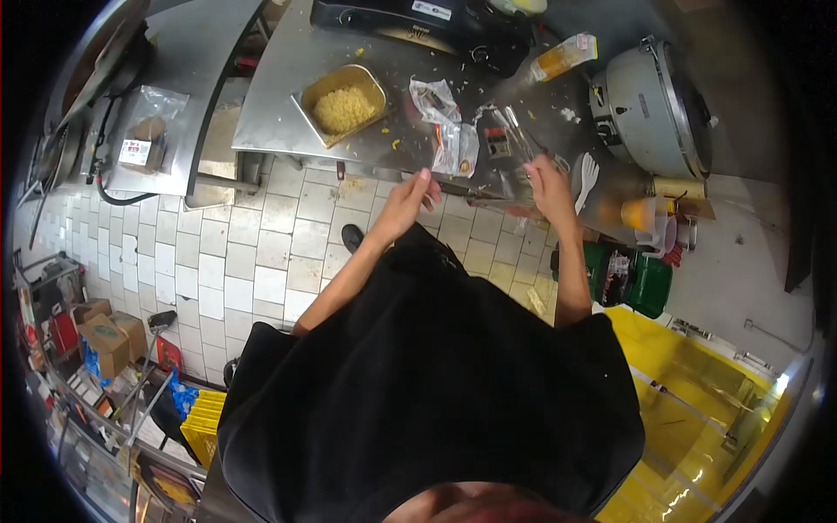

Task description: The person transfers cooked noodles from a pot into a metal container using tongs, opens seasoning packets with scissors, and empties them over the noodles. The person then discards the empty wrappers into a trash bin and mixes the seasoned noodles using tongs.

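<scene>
My left hand (412, 200) is raised at the counter's front edge, fingers partly apart, with nothing visible in it. Beyond it lies a crumpled printed plastic packet (453, 144) on the steel counter (270, 105). Further right, my right hand (546, 180) is closed on metal tongs (516, 131), which point away from me over the counter. A white slotted spoon (587, 179) lies just right of that hand. At the left of the packet stands a metal tray (380, 94) holding yellow crumbly food (343, 110).
A black gas stove (418, 30) stands at the back, with a yellow-labelled bag (565, 57) beside it. At the right are a large cooker (649, 109), cups (647, 213) and a green crate (649, 283). A bagged item (144, 144) lies on the left counter.
</scene>
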`<state>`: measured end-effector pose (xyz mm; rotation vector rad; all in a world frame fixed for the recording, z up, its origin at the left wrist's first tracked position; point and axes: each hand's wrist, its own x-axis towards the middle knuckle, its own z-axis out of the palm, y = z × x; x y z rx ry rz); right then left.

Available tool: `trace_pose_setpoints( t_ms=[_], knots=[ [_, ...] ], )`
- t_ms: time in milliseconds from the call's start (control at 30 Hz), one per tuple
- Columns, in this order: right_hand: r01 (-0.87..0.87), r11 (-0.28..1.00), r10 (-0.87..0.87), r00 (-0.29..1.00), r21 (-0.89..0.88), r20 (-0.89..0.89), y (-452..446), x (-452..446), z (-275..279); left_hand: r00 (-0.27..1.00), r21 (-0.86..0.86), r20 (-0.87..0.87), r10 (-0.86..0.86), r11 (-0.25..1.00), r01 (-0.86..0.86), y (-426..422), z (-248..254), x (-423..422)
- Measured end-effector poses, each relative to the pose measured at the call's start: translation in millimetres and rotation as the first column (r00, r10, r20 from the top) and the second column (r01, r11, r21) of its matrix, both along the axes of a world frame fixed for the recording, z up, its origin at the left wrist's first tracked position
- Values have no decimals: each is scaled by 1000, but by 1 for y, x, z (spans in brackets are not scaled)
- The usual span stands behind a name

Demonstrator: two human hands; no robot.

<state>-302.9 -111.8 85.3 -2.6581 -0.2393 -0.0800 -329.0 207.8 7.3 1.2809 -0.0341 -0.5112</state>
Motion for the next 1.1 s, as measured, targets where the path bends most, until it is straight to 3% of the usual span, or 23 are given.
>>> trace_pose_setpoints(
  t_ms=[33, 167, 233, 267, 300, 367, 400, 433, 533, 633, 733, 833, 867, 967, 1033, 1100],
  knots=[
    [-53, 977, 34, 995, 206, 96, 5, 1, 9, 1000, 7, 6, -6, 1000, 6, -3, -4, 1],
    [-6, 966, 19, 999, 259, -47, 3, -1, 13, 996, 40, 66, -57, 998, 55, -16, -12, 2],
    [93, 986, -75, 989, 140, -126, -2, 4, 26, 995, 36, 59, -83, 996, 81, -24, -14, 8],
    [226, 813, -134, 970, 536, -205, -2, 11, 26, 994, 59, 66, -86, 995, 82, -32, -27, 14],
    [367, 459, -161, 930, 809, -330, 4, 1, 21, 993, 91, 50, -111, 990, 106, -34, -23, 9],
    [309, 469, -128, 951, 827, -283, 1, -7, 13, 995, 93, 19, -102, 991, 100, -43, -12, 6],
    [88, 828, -32, 993, 553, -110, -5, 12, 11, 995, 94, 25, -97, 991, 95, -48, -1, 16],
    [-131, 984, 133, 991, 121, -2, -12, 26, 12, 993, 116, 20, -117, 987, 114, -55, 2, 18],
    [-202, 975, 200, 979, 93, 27, -30, 50, 9, 990, 166, 53, -133, 978, 123, -80, -5, 33],
    [-216, 974, 211, 975, 73, 63, -49, 54, 4, 993, 71, 33, -113, 991, 110, -111, -2, 42],
    [-241, 970, 241, 970, -24, -19, -75, 89, -8, 998, 89, 22, -67, 994, 65, -141, 14, 61],
    [-236, 968, 225, 967, -85, -123, -87, 90, -22, 995, 109, -101, -5, 994, 16, -166, 14, 52],
    [-277, 934, 282, 959, 225, 10, -94, 92, -20, 990, 126, -128, 65, 991, -49, -177, 16, 46],
    [-353, 793, 180, 915, 497, 362, -103, 115, -51, 953, 69, -218, 212, 977, -201, -200, 0, 50],
    [-125, 973, 154, 978, 194, -143, -114, 119, -55, 908, -63, -313, 279, 948, -312, -213, -4, 57],
    [-173, 956, 142, 980, 235, 143, -109, 113, -57, 907, -79, -343, 246, 954, -289, -221, -2, 59]
  ],
)
